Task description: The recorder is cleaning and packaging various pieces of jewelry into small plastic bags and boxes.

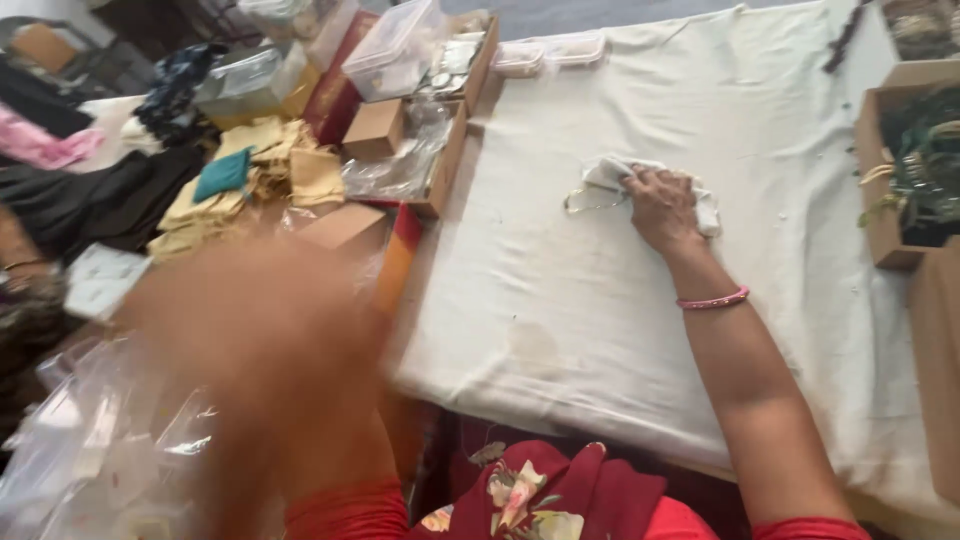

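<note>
Nearest the camera, the person's left hand (pixel 270 330) sweeps across the lower left as a brown blur above a heap of clear plastic bags (pixel 90 450); whether its grip is open or closed cannot be told. Beyond it, the right hand (pixel 660 208) presses down on a white cloth (pixel 705 205), the grip closed over the bunched fabric, a pink bangle (pixel 715 300) on the wrist. Just left of the fingers, touching the cloth's edge, lies what looks like a thin gold bangle (pixel 590 200) on the white-covered surface (pixel 560 310). Done well, the rubbing would want the cloth kept bunched under the palm and the ornament pinned flat so it cannot skid. Farther off stand folded yellow pouches (pixel 260 175), a small cardboard box (pixel 373 130) and clear plastic tubs (pixel 395 50).
</note>
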